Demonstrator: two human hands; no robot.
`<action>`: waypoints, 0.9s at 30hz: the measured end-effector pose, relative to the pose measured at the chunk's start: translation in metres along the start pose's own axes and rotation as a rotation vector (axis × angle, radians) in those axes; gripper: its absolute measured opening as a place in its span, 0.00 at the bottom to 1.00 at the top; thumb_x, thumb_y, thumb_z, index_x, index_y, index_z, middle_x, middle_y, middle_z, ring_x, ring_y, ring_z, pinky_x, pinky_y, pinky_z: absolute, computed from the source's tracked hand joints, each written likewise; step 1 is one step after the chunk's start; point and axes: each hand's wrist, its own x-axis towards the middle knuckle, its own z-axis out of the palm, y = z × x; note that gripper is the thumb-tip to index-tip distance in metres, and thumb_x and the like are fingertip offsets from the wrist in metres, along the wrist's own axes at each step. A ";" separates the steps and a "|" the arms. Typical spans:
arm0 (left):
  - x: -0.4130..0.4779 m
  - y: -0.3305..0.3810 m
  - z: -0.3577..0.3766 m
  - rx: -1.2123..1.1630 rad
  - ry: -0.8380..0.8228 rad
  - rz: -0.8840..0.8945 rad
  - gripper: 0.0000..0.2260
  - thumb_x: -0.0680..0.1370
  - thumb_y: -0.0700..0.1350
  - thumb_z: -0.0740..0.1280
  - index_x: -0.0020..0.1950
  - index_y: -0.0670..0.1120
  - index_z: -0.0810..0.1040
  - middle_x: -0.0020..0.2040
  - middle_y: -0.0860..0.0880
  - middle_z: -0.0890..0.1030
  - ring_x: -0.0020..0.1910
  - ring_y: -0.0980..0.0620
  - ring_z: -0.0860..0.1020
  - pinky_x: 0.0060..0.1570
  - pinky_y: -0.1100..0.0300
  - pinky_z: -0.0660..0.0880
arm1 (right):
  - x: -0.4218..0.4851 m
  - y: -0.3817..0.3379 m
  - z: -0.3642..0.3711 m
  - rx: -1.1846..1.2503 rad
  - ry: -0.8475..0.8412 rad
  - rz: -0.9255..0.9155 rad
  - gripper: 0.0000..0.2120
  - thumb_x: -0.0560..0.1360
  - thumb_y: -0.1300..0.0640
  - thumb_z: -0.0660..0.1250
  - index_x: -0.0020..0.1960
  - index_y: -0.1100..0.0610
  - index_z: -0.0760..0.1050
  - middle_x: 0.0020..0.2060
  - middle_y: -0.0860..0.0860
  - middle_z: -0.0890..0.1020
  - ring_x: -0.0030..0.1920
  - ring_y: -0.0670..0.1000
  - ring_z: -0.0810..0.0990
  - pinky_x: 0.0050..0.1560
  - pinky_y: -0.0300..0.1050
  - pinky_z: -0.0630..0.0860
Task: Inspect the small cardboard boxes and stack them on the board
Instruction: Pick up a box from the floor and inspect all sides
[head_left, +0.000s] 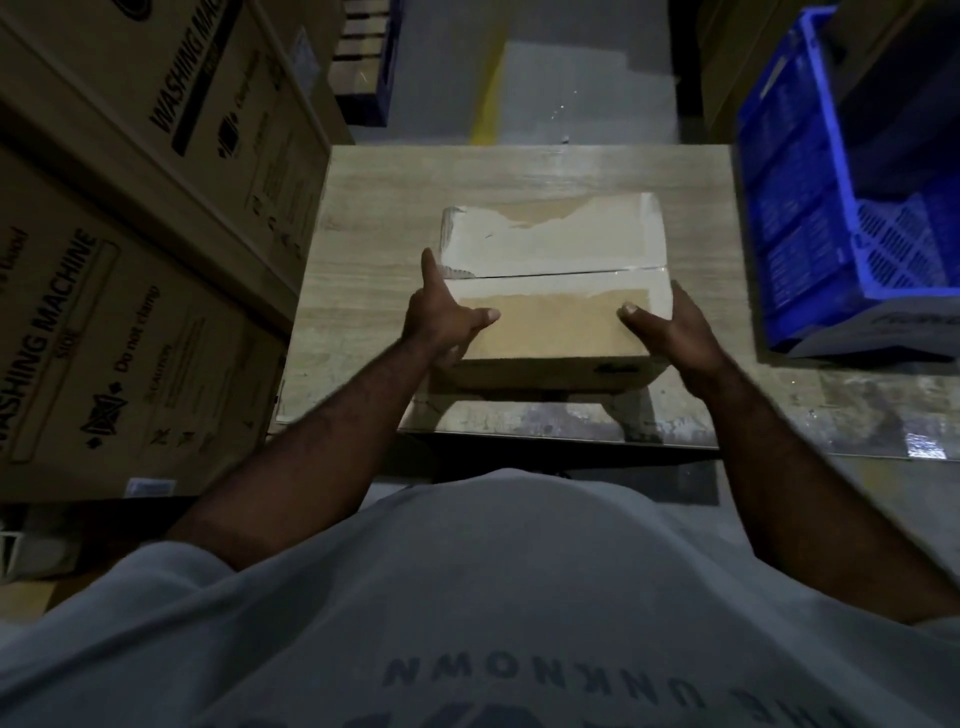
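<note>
A small cardboard box (550, 291), taped shut along its top seam with torn pale tape, sits above the near part of a light wooden board (374, 208). My left hand (441, 317) holds the box's left side, thumb lying on the top and index finger pointing up along the edge. My right hand (670, 327) holds the right side, thumb resting on the top and fingers down the far side. Whether the box rests on the board or is lifted slightly I cannot tell.
Large washing machine cartons (135, 234) stand stacked close on the left. A blue plastic crate (841, 208) stands on the right of the board. Beyond the board lies grey floor with a yellow line (491, 98). My grey shirt fills the lower view.
</note>
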 end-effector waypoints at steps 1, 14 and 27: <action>-0.002 0.002 0.000 -0.024 0.008 -0.021 0.57 0.69 0.53 0.82 0.84 0.50 0.46 0.76 0.42 0.70 0.70 0.40 0.73 0.61 0.56 0.72 | 0.003 -0.009 -0.006 -0.028 -0.005 -0.013 0.35 0.75 0.49 0.77 0.77 0.54 0.69 0.68 0.53 0.81 0.66 0.54 0.81 0.67 0.61 0.79; -0.016 -0.003 0.057 -0.492 -0.604 -0.385 0.04 0.81 0.46 0.70 0.53 0.46 0.80 0.50 0.45 0.82 0.50 0.47 0.81 0.58 0.45 0.80 | 0.045 -0.146 -0.034 -0.897 -0.155 -0.327 0.45 0.74 0.56 0.78 0.82 0.40 0.58 0.82 0.50 0.63 0.80 0.54 0.63 0.79 0.58 0.63; 0.014 0.018 -0.026 -0.078 0.195 -0.030 0.05 0.79 0.41 0.66 0.48 0.48 0.82 0.51 0.47 0.85 0.51 0.45 0.83 0.55 0.48 0.82 | 0.009 -0.113 -0.001 -0.807 -0.162 -0.565 0.15 0.77 0.45 0.73 0.63 0.47 0.83 0.73 0.50 0.75 0.79 0.49 0.65 0.81 0.64 0.54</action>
